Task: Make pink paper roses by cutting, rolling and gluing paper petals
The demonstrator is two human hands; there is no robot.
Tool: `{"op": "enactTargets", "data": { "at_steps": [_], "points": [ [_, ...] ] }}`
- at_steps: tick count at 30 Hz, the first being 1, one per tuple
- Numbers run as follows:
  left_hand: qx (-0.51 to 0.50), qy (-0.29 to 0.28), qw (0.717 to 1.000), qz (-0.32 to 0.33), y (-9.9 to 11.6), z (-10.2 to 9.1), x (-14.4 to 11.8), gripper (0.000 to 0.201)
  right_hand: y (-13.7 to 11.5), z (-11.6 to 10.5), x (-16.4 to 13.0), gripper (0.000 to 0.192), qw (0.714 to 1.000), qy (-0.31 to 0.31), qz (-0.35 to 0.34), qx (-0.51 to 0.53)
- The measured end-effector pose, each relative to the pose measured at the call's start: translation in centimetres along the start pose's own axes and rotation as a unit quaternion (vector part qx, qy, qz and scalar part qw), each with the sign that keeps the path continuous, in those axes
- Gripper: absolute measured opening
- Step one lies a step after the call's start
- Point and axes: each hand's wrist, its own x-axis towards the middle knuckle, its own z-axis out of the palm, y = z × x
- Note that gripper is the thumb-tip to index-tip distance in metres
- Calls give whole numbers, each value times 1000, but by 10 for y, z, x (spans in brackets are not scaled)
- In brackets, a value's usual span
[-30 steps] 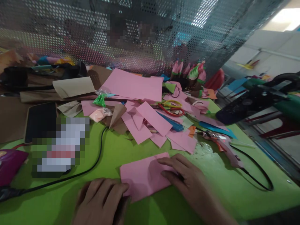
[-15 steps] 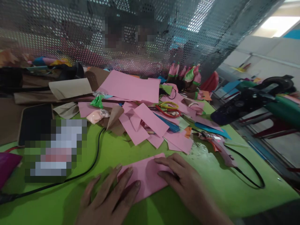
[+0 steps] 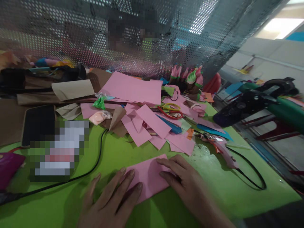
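A pink sheet of paper [image 3: 148, 180], which looks folded, lies on the green tabletop in front of me. My left hand [image 3: 114, 196] is spread over its left end, fingers apart and pressing down. At the right end my right hand [image 3: 180, 180] grips the paper, with its index fingertip on the upper edge and the thumb just below. The paper's right corner is hidden under that hand. Beyond it are loose cut pieces of pink paper [image 3: 154, 121] in a pile.
A pink hot glue gun [image 3: 224, 147] with a black cord rests at right. Scissors [image 3: 171, 112] with red and yellow handles lie on the pile. At left are a dark phone [image 3: 39, 125], a black cable [image 3: 96, 163] and a purple object [image 3: 10, 169]. A perforated metal panel [image 3: 133, 60] stands behind.
The camera view has shifted very slightly. Both hands stay on the pink paper in almost the same places.
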Motion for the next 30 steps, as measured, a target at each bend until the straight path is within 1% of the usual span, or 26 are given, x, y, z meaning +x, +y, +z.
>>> {"op": "enactTargets", "data": {
  "at_steps": [2, 4, 6, 7, 9, 10, 14, 18, 21, 23, 24, 27, 28, 30],
  "points": [
    [11, 8, 1000, 25, -4, -1, 2, 55, 1, 0, 0, 28, 1000, 0, -3, -13],
    [19, 22, 997, 77, -8, -1, 6, 55, 1, 0, 0, 27, 1000, 3, -7, -22],
    [13, 37, 991, 125, -10, -2, 11, 47, 1, 0, -1, 26, 1000, 6, -9, -28],
    [5, 43, 990, 132, -9, -3, 13, 42, 0, 0, -1, 26, 999, 8, -9, -31],
    [-11, 54, 990, 133, -7, -5, 17, 37, -2, -1, -1, 26, 999, 8, -3, -35],
    [-15, 52, 990, 133, -5, -7, 19, 38, -4, -1, -1, 27, 999, 8, -1, -35],
    [-21, 11, 990, 139, 0, -12, 21, 52, -6, -1, -1, 28, 999, 21, -4, -34],
    [-23, -12, 990, 135, 1, -13, 19, 54, -3, -2, -1, 31, 999, 34, -15, -36],
    [-20, -9, 991, 134, 2, -12, 19, 55, -6, -7, -7, 30, 994, 85, -39, -48],
    [-14, 3, 990, 139, 3, -12, 19, 55, -15, -9, -17, 28, 989, 105, -79, -60],
    [-12, 9, 990, 142, 3, -11, 19, 54, -21, -9, -23, 28, 988, 97, -106, -61],
    [-10, 19, 989, 149, 3, -10, 17, 50, -37, 0, -43, 36, 981, 15, -184, -56],
    [-9, 19, 988, 151, 3, -10, 17, 49, -40, 5, -49, 41, 977, -1, -204, -64],
    [-6, 19, 988, 155, 3, -10, 15, 52, -41, 13, -59, 50, 972, -21, -213, -98]
  ]
}}
